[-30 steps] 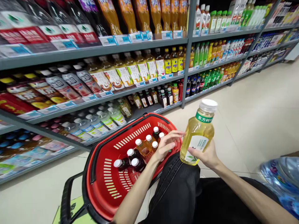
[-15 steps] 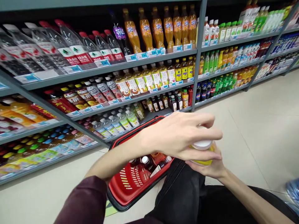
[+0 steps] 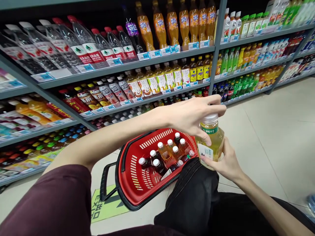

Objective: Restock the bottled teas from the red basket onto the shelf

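Observation:
A clear bottle of pale yellow tea (image 3: pixel 216 141) with a white cap, green neck label and white label is held upright but tilted in front of the shelves. My left hand (image 3: pixel 189 113) reaches over its top, fingers curled round the cap and neck, thumb on the front. Lower down, my right hand (image 3: pixel 227 162) grips the bottle's body from the right side, thumb across the white label. Beneath my left forearm, a red basket (image 3: pixel 131 193) stands on the floor. Several dark and amber bottles (image 3: pixel 163 150) with white caps stand or lie in it.
Grey shelves (image 3: pixel 157 67) full of drink bottles run along the aisle ahead. The basket's black handle (image 3: pixel 104 182) sticks out left over a green floor sign (image 3: pixel 105 208). My black-trousered knee (image 3: pixel 194 183) is against the basket's right side. Pale floor tiles (image 3: pixel 270 137) extend right.
The tea bottle has turned more upright, so its labels show. My left hand has moved up and left with it. The view has shifted, showing more of the basket and its bottles.

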Demonstrator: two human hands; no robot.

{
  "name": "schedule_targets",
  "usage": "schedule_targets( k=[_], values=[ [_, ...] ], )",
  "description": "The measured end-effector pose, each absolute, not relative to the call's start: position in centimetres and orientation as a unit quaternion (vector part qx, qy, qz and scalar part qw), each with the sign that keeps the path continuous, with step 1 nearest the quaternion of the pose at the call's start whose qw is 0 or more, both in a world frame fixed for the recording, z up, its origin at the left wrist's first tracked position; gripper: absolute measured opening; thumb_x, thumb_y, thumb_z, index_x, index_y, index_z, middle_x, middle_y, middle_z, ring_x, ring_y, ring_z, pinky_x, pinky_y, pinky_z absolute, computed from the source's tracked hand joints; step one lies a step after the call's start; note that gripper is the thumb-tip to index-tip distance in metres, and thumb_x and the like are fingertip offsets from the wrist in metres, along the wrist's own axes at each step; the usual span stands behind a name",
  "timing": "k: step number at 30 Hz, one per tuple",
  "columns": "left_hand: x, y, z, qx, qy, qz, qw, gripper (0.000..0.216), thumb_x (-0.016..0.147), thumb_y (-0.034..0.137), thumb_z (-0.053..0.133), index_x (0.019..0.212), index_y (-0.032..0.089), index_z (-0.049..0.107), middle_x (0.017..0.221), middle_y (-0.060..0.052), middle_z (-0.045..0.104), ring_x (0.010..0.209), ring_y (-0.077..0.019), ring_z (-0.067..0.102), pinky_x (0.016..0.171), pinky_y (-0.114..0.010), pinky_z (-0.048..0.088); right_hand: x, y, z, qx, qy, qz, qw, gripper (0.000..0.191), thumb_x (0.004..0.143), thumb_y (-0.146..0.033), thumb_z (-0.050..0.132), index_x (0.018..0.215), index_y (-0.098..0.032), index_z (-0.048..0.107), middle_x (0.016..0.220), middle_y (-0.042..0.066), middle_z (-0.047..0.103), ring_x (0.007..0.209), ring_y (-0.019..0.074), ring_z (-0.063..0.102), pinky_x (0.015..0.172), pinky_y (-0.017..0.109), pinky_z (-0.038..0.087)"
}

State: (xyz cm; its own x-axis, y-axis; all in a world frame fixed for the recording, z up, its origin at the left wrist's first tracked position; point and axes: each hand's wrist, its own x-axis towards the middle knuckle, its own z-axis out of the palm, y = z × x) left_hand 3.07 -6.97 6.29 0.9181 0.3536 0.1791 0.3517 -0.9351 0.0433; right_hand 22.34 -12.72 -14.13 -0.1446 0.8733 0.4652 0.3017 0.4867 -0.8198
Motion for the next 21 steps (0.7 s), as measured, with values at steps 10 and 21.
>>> schedule_targets(
  k=[10, 21],
  values=[
    [2.5, -6.9, 6.9, 0.978, 0.166, 0.067, 0.103, 0.047, 0.076, 0.06, 0.08, 0.093, 0.02, 0.062, 0.098, -0.007, 0.062, 0.085, -0.0237, 0.057, 0.077, -0.036, 0.046, 22.5, -13.1, -14.6, -0.409, -0.741, 0.254, 0.468, 0.08, 0.083, -0.056, 0.08, 0.145, -0.023, 0.042, 0.128, 0.015, 0.068, 0.107, 0.0328, 0.073, 0.087, 0.046, 0.065],
    [-8.9, -1.8, 6.7, 0.909, 0.379, 0.132, -0.111, 0.052, 0.075, 0.055, 0.08, 0.099, 0.015, 0.057, 0.104, -0.007, 0.055, 0.094, -0.023, 0.052, 0.089, -0.042, 0.047, 24.2, -11.9, -19.6, -0.406, -0.852, 0.265, 0.196, 0.053, 0.106, -0.056, 0.044, 0.139, -0.021, 0.063, 0.152, 0.016, 0.058, 0.137, 0.0366, 0.058, 0.112, 0.058, 0.051]
  ],
)
